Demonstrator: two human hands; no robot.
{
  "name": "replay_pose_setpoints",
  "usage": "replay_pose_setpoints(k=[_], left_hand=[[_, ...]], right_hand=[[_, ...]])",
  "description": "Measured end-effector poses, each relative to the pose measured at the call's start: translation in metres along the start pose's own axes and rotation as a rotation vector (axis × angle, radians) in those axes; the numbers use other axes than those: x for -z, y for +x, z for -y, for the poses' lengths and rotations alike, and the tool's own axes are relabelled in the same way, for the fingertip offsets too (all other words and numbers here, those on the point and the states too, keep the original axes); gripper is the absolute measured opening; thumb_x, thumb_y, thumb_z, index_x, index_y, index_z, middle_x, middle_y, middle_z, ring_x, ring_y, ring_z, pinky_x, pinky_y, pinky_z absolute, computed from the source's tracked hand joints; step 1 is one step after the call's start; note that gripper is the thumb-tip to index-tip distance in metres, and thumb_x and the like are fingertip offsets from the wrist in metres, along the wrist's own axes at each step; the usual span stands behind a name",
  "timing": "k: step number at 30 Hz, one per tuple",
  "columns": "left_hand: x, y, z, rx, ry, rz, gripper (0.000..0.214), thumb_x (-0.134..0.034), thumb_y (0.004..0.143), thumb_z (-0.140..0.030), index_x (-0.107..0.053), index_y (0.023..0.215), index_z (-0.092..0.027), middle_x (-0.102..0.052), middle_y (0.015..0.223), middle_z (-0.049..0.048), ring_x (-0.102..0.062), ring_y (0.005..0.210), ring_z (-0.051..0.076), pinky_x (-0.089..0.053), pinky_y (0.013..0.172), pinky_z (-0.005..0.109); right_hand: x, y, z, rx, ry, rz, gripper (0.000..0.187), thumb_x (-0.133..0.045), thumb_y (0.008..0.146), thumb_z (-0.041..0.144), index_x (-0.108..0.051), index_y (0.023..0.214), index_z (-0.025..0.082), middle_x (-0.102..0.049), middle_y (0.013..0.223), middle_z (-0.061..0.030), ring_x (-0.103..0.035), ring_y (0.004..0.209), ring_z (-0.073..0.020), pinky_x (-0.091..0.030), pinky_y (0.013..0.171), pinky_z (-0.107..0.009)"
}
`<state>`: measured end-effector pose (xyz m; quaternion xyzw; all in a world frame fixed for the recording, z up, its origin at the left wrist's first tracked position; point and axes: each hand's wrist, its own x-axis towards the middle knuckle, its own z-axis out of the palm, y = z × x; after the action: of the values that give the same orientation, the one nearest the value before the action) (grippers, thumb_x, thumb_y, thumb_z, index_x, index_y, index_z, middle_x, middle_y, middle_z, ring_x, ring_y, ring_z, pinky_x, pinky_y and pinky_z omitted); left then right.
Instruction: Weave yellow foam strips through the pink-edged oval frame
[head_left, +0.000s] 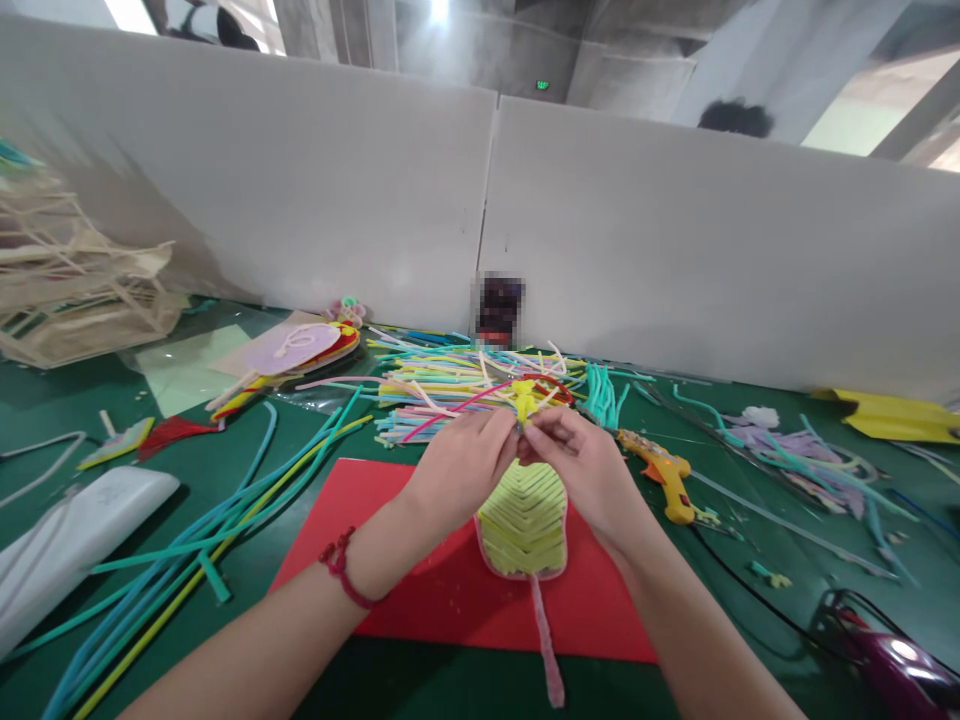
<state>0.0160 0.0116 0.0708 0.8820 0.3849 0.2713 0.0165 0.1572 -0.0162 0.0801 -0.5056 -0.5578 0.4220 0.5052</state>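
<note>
left hand (466, 458) and right hand (581, 468): both pinching small yellow piece (526, 398), bright, lobed | below them: leaf-shaped panel (523, 525), yellow-green chevrons, pink edging

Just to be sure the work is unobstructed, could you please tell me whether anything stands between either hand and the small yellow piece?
Nothing visible does: the left hand and right hand meet at the lower end of the small yellow piece, though the exact contact is hidden.
</note>
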Motion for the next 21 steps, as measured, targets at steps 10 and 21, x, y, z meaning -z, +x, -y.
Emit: replay_pose_setpoints(k=[10, 21], left_hand=[[-0.0014, -0.0016, -0.0011, 0.041, -0.065, -0.038, 0.024, -0.028, 0.091, -0.020, -0.045, 0.073, -0.018, -0.052, 0.064, -0.0002, -0.047, 0.058, 0.013, -0.034, 0.053, 0.024], [-0.0033, -0.0002, -0.0014, 0.146, -0.442, -0.032, 0.023, -0.034, 0.088, -0.020, -0.038, 0.066, -0.018, -0.042, 0.061, -0.0033, -0.038, 0.056, 0.010, -0.028, 0.052, 0.023]], right_hand=[[0.0010, -0.0005, 0.0009, 0.062, -0.034, 0.009, 0.016, -0.059, 0.077, 0.033, -0.053, 0.072, 0.019, -0.061, 0.066, -0.0003, -0.061, 0.063, -0.0142, -0.051, 0.063, -0.029], [0.0021, -0.0012, 0.0002, 0.062, -0.003, 0.033, 0.015, -0.059, 0.077, 0.033, -0.053, 0.074, 0.019, -0.061, 0.067, 0.0003, -0.061, 0.064, -0.0135, -0.050, 0.065, -0.029]])
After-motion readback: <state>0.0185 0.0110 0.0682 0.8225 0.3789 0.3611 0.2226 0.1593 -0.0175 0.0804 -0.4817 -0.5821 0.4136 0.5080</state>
